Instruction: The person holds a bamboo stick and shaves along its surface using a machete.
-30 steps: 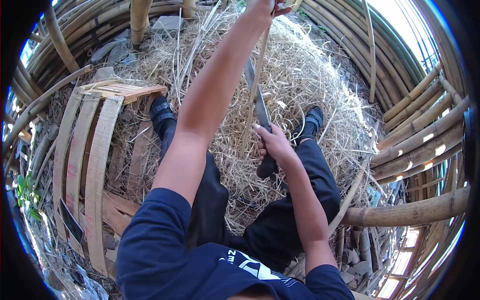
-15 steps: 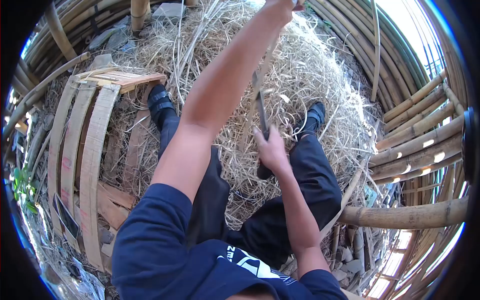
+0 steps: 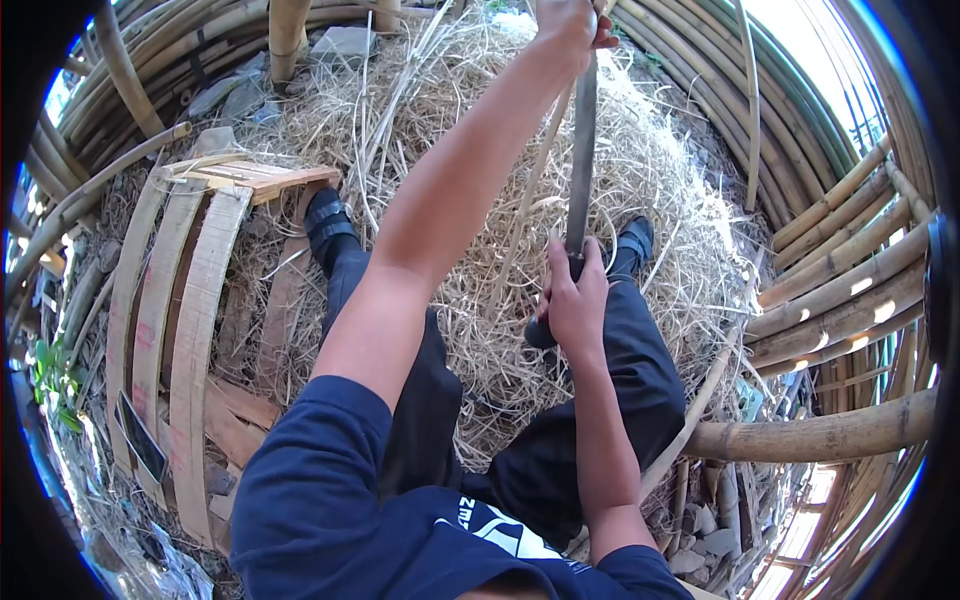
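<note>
The left hand reaches far out in front of the body, its fingers curled around a thin pale strip, probably bamboo. The strip slants from there back toward the person and a little to the left, its lower end hanging over the heap of shavings. The right hand, nearer the body, has its fingers wrapped round the black handle of a long knife.

What I notice most is how the 2 long axes lie. The blade points almost straight away from the person, up toward the left hand, while the strip runs at a slant to its left. Together they make a narrow wedge: wide near the right hand, almost nothing just below the left, where the knife's far end sits. I can't tell from here whether blade and strip touch at that spot. Of the 2 hands, the left is on the strip itself; from the right fingers it lies off to the left, apart from them.

A slatted wooden crate stands beside the left leg, and 1 thick bamboo pole lies just past the right knee.
</note>
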`<action>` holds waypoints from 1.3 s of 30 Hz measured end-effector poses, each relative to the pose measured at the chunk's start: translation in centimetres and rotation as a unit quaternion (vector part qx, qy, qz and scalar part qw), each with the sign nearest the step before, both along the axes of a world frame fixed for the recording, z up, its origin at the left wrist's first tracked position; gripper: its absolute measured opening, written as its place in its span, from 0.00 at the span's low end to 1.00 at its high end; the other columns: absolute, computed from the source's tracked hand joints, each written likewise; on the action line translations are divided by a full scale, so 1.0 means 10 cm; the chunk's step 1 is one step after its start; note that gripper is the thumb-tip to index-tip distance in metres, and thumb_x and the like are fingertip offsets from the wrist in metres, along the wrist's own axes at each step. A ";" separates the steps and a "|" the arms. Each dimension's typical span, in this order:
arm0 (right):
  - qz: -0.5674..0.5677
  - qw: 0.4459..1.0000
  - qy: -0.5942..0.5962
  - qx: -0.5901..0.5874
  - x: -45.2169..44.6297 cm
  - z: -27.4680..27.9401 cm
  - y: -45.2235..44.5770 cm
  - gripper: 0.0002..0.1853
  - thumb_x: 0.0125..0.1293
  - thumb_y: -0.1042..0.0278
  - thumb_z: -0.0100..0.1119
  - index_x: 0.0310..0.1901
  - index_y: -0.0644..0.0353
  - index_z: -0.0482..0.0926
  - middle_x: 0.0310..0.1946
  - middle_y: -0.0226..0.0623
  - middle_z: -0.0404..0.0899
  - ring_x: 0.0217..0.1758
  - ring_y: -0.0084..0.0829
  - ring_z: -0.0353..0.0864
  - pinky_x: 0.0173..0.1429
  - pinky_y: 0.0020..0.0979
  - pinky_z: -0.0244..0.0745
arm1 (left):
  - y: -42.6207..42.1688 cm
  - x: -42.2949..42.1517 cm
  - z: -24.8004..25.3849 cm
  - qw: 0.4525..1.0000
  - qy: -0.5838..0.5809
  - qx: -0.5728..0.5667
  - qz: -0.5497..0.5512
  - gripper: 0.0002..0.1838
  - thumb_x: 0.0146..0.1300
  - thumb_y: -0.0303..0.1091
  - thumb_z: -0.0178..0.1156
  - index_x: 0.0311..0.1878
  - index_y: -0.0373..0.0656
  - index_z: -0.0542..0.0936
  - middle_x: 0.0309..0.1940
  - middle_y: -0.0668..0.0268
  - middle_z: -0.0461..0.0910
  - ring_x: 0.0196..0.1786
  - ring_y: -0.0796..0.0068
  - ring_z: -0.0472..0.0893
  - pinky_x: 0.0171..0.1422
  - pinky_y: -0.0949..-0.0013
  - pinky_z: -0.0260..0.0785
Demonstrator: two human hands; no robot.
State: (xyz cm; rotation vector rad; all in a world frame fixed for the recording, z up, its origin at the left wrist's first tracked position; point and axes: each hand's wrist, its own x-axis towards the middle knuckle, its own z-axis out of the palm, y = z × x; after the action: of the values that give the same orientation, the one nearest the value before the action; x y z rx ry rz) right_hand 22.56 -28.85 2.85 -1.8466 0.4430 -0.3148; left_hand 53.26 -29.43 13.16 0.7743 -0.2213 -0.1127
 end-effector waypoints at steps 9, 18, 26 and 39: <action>0.065 0.974 0.180 0.121 -0.10 -0.50 -0.12 0.19 0.70 0.55 0.61 0.37 0.63 0.67 0.17 0.32 0.72 0.15 0.23 0.75 0.19 0.29 0.70 | 0.10 0.06 -0.05 0.999 0.025 -0.036 0.015 0.16 0.71 0.34 0.44 0.30 0.36 0.74 0.19 0.62 0.70 0.17 0.70 0.73 0.23 0.62 0.79; -0.008 0.994 0.041 -0.100 -0.05 -0.23 0.01 0.20 0.72 0.52 0.55 0.40 0.67 0.71 0.22 0.44 0.78 0.24 0.36 0.81 0.31 0.38 0.73 | 0.15 -0.05 -0.01 0.999 -0.034 -0.023 0.000 0.14 0.70 0.33 0.43 0.30 0.39 0.74 0.15 0.66 0.68 0.15 0.74 0.71 0.18 0.64 0.71; 0.079 0.951 0.257 -0.150 -0.27 -0.75 -0.21 0.25 0.70 0.49 0.57 0.47 0.69 0.72 0.29 0.51 0.81 0.29 0.43 0.84 0.34 0.41 0.76 | 0.14 0.07 -0.12 0.999 -0.033 0.028 0.012 0.15 0.70 0.32 0.41 0.27 0.44 0.73 0.14 0.68 0.67 0.15 0.75 0.68 0.19 0.64 0.69; 0.077 0.970 0.213 -0.085 -0.20 -0.40 -0.06 0.21 0.70 0.50 0.56 0.40 0.66 0.74 0.23 0.46 0.79 0.27 0.39 0.83 0.39 0.43 0.75 | 0.38 0.05 -0.06 0.998 -0.022 0.056 -0.018 0.10 0.67 0.30 0.41 0.36 0.41 0.74 0.16 0.66 0.66 0.21 0.73 0.71 0.22 0.70 0.67</action>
State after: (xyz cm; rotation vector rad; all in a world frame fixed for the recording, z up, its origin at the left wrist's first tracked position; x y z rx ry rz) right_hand 20.54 -29.41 -1.11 -2.1073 0.5738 0.1612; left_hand 53.78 -25.59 12.56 0.8850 -0.2727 -0.1436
